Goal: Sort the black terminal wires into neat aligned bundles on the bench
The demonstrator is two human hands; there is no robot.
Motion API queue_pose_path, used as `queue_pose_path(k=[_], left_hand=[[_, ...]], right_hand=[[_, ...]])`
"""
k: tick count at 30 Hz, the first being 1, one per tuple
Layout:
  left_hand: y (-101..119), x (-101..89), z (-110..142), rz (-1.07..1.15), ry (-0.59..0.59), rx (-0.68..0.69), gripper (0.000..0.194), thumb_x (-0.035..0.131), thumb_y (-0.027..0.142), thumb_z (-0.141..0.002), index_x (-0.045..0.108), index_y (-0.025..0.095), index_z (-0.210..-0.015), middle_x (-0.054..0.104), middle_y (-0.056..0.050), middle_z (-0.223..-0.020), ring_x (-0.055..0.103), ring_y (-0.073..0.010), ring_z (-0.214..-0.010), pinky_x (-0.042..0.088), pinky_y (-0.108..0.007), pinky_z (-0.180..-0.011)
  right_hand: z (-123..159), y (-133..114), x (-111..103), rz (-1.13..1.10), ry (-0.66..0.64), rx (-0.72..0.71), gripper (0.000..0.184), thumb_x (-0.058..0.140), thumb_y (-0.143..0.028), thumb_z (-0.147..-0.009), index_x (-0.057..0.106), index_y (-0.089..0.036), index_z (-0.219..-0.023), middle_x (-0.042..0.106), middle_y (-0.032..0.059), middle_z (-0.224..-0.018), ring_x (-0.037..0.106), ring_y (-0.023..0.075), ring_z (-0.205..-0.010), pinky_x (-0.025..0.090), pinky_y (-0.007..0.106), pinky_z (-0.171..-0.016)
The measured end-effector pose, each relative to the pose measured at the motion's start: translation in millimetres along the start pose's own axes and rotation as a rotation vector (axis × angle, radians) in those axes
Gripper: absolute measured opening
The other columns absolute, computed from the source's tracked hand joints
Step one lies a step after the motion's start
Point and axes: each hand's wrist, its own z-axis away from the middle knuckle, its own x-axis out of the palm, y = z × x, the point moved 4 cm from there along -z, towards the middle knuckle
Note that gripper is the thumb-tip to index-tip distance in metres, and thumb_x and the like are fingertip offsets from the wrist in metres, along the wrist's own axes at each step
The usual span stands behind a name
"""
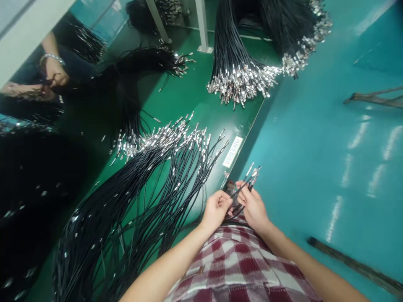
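Just in front of the checked shirt, my left hand [218, 207] pinches a thin black cable [237, 191] between thumb and fingers. My right hand [252, 207], close beside it, is closed around a few black cables whose silvery ends [256, 171] stick out above the fingers. Behind both hands the lower run of these cables is partly hidden. To the left, a large spread of black cables [126, 188] with metal terminals [176, 134] lies on the green table [189, 92].
A hanging bundle of black cables [233, 46] lies at the table's far side, near a white post [203, 29]. A label [233, 152] is stuck near the table edge. At the upper left, a co-worker's hands [56, 73] handle dark cables. Brown bars [352, 262] show at right.
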Motion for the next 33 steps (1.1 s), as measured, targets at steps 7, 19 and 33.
queue_pose_path(k=[7, 19, 33], left_hand=[[-2.3, -10.1, -1.3, -0.241, 0.014, 0.1, 0.024, 0.056, 0.038, -0.087, 0.056, 0.016, -0.078, 0.062, -0.002, -0.071, 0.06, -0.0146, -0.065, 0.049, -0.029, -0.066], [32.1, -104.6, -9.6, -0.712, 0.319, 0.277, 0.014, 0.048, 0.031, -0.092, 0.043, 0.021, -0.083, 0.049, 0.004, -0.068, 0.051, -0.0125, -0.057, 0.041, -0.025, -0.057], [-8.1, -54.9, 54.9, -0.534, -0.063, 0.183, 0.03, 0.041, 0.042, -0.097, 0.056, 0.018, -0.108, 0.049, 0.003, -0.066, 0.046, -0.0126, -0.06, 0.037, -0.024, -0.061]], right_hand=[[1.8, 1.2, 11.5, -0.138, 0.009, -0.009, 0.037, 0.069, -0.058, -0.078, 0.056, -0.023, -0.079, 0.036, -0.0066, -0.056, 0.036, 0.01, -0.052, 0.037, 0.023, -0.05], [-15.0, 0.1, 14.8, -0.129, -0.085, 0.079, 0.033, 0.079, -0.046, -0.071, 0.06, -0.019, -0.076, 0.022, -0.0091, -0.056, 0.016, 0.0059, -0.044, 0.016, 0.02, -0.037], [-19.7, -9.5, 31.9, -0.115, -0.088, 0.071, 0.039, 0.078, -0.046, -0.071, 0.071, -0.02, -0.098, 0.049, -0.0033, -0.074, 0.017, 0.0042, -0.045, 0.018, 0.022, -0.035]])
